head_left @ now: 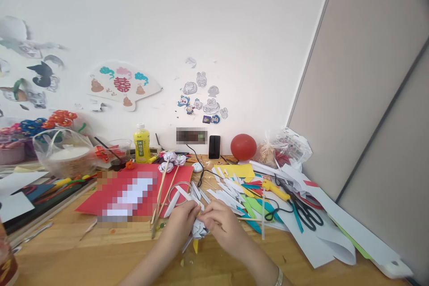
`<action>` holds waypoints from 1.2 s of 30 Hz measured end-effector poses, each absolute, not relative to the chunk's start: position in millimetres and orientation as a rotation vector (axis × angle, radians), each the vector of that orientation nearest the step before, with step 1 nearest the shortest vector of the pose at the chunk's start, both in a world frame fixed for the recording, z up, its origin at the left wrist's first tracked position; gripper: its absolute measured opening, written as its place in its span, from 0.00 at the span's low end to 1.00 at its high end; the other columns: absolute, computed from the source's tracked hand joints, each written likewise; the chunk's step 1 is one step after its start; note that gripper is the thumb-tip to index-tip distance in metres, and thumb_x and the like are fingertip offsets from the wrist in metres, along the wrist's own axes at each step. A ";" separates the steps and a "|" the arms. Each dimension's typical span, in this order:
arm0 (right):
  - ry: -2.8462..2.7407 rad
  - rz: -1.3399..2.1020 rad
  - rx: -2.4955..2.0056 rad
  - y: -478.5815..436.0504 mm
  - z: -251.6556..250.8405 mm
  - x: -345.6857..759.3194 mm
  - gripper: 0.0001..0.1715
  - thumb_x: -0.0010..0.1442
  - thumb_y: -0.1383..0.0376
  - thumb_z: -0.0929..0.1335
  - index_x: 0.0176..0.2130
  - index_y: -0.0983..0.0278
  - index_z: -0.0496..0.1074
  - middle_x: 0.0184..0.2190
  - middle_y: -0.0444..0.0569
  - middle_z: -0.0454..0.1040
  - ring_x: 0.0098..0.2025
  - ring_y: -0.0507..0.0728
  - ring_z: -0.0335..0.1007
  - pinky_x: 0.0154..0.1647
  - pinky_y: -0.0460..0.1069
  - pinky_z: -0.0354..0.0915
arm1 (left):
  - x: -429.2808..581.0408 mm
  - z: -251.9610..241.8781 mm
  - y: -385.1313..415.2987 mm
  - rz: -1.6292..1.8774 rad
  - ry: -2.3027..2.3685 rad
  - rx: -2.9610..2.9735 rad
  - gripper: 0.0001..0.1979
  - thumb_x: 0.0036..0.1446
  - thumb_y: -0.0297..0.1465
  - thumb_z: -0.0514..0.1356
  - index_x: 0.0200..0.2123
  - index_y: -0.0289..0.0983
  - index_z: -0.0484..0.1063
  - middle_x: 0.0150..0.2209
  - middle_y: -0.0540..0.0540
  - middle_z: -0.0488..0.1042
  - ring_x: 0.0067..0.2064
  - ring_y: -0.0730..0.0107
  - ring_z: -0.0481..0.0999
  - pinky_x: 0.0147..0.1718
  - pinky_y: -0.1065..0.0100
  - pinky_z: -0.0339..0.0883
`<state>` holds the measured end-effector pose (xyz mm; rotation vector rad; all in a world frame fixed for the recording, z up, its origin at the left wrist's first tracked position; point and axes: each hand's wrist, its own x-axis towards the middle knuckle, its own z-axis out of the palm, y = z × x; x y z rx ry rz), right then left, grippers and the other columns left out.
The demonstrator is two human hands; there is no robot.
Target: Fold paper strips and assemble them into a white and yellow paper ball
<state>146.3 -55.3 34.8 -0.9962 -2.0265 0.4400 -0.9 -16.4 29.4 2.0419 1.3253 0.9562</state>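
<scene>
White paper being pinched between both hands over a cluttered craft desk.

The person's left hand (182,222) and right hand (224,224) are meeting fingertip to fingertip, both pinching a small folded white paper piece (200,231) with a yellow tip hanging below it, just above the wooden tabletop (100,254) near its front edge. Loose white paper strips (228,194) are lying just behind the hands, wooden skewers (160,199) to the left beside a red sheet (90,203), scissors (306,214) well to the right. Gripping close to the folds looks wisest, so that the layers are not slipping apart.
</scene>
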 end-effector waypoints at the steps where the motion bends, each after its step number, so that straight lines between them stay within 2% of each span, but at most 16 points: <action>1: -2.043 0.406 -0.999 -56.0 33.8 145.0 0.21 0.63 0.59 0.56 0.30 0.62 0.72 0.30 0.47 0.68 0.37 0.53 0.62 0.40 0.48 0.57 | -0.9 29.4 -16.5 0.959 1.328 2.045 0.13 0.51 0.35 0.47 0.17 0.40 0.55 0.17 0.53 0.62 0.23 0.70 0.61 0.23 0.71 0.53; 3: -2.075 0.341 -1.000 -57.1 32.1 142.7 0.20 0.63 0.61 0.57 0.29 0.63 0.72 0.29 0.47 0.67 0.37 0.54 0.61 0.40 0.48 0.57 | -1.0 29.4 -16.8 0.972 1.336 2.033 0.13 0.51 0.36 0.47 0.16 0.40 0.55 0.17 0.53 0.62 0.23 0.70 0.61 0.23 0.71 0.53; 8: -2.006 0.283 -1.053 -58.6 33.4 139.1 0.15 0.62 0.62 0.57 0.42 0.61 0.69 0.35 0.49 0.68 0.39 0.56 0.60 0.42 0.51 0.57 | -3.1 31.6 -16.7 1.029 1.381 1.964 0.13 0.52 0.38 0.46 0.18 0.40 0.57 0.17 0.54 0.61 0.23 0.69 0.62 0.23 0.72 0.54; 13: -2.003 0.228 -0.997 -61.3 38.4 137.5 0.16 0.61 0.61 0.57 0.40 0.60 0.71 0.43 0.50 0.66 0.46 0.58 0.56 0.49 0.55 0.54 | -5.4 30.7 -15.1 1.084 1.392 1.932 0.14 0.53 0.39 0.47 0.21 0.39 0.61 0.19 0.52 0.65 0.25 0.68 0.64 0.25 0.72 0.57; 18: -1.713 0.293 -1.072 -54.4 35.4 144.6 0.16 0.61 0.61 0.59 0.48 0.58 0.66 0.49 0.50 0.64 0.52 0.58 0.56 0.52 0.54 0.53 | -8.1 30.5 -15.3 1.254 1.285 1.844 0.14 0.54 0.40 0.48 0.25 0.38 0.63 0.22 0.53 0.65 0.26 0.70 0.65 0.26 0.73 0.60; 21: -1.533 0.529 -1.094 -47.3 30.5 147.0 0.17 0.57 0.59 0.62 0.46 0.61 0.67 0.44 0.51 0.69 0.47 0.58 0.63 0.48 0.53 0.59 | -8.5 31.9 -18.1 1.324 1.173 1.832 0.13 0.54 0.40 0.49 0.27 0.38 0.66 0.24 0.52 0.67 0.28 0.69 0.67 0.27 0.73 0.62; 23: -1.521 0.647 -1.093 -43.8 28.1 146.3 0.15 0.54 0.59 0.65 0.41 0.63 0.71 0.37 0.50 0.73 0.42 0.58 0.67 0.42 0.50 0.63 | -7.4 32.0 -20.8 1.318 1.093 1.844 0.13 0.54 0.39 0.50 0.27 0.38 0.67 0.25 0.51 0.69 0.28 0.69 0.68 0.28 0.73 0.63; 26: -1.479 0.610 -1.163 -40.8 26.6 144.7 0.09 0.50 0.62 0.68 0.31 0.65 0.74 0.31 0.49 0.74 0.36 0.58 0.69 0.37 0.49 0.64 | -5.2 31.5 -23.5 1.291 0.978 1.854 0.11 0.54 0.38 0.51 0.29 0.38 0.69 0.28 0.49 0.72 0.31 0.69 0.70 0.30 0.72 0.65; 30: -1.496 0.480 -1.211 -40.2 26.9 144.4 0.05 0.49 0.65 0.69 0.29 0.64 0.74 0.28 0.47 0.74 0.34 0.57 0.68 0.35 0.49 0.63 | -4.3 31.8 -22.2 1.218 0.962 1.880 0.11 0.53 0.37 0.53 0.28 0.38 0.70 0.29 0.48 0.75 0.32 0.67 0.73 0.32 0.71 0.68; 32: -1.570 0.310 -1.228 -41.0 26.8 144.3 0.03 0.47 0.68 0.70 0.28 0.62 0.74 0.27 0.46 0.74 0.34 0.57 0.67 0.37 0.50 0.61 | -4.4 31.2 -20.3 1.183 1.021 1.923 0.09 0.51 0.37 0.56 0.30 0.38 0.71 0.30 0.48 0.76 0.31 0.67 0.75 0.31 0.70 0.69; 36: -1.693 -0.015 -1.240 -42.1 24.8 144.6 0.07 0.47 0.71 0.70 0.29 0.60 0.72 0.26 0.44 0.73 0.34 0.56 0.65 0.47 0.56 0.52 | -4.6 23.7 -16.6 1.188 1.069 2.173 0.10 0.51 0.35 0.57 0.37 0.40 0.73 0.36 0.46 0.77 0.35 0.65 0.75 0.36 0.66 0.70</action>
